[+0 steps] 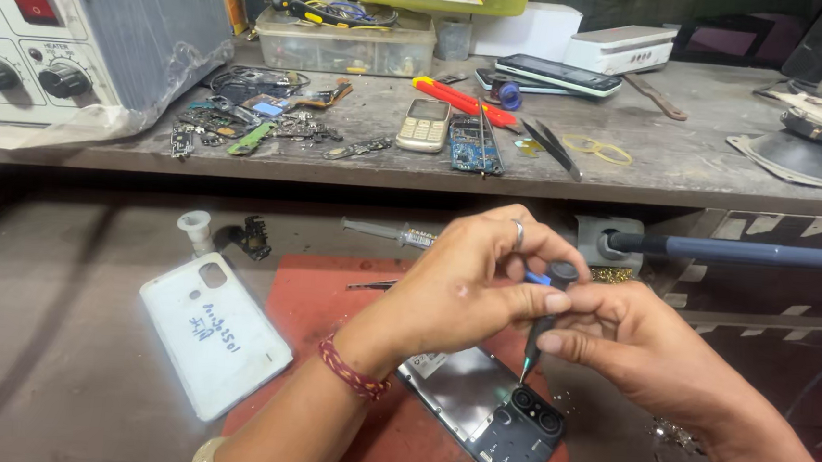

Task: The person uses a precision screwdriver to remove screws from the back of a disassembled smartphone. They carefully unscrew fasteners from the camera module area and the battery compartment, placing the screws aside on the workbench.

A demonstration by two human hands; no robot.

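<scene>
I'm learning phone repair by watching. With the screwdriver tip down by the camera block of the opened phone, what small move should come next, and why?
Probably turn the screwdriver in place. Its tip sits at the edge of the camera block on the opened phone, the left hand pinches the cap and the right hand steadies the shaft. Whether the tip is seated in a screw cannot be seen.

screwdriver: dark, upright, tip on phone | phone: back cover off, flat on red mat

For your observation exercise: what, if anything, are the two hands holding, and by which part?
Both grip a small screwdriver: the left hand pinches its cap end, the right hand steadies the shaft, tip on the opened phone.
</scene>
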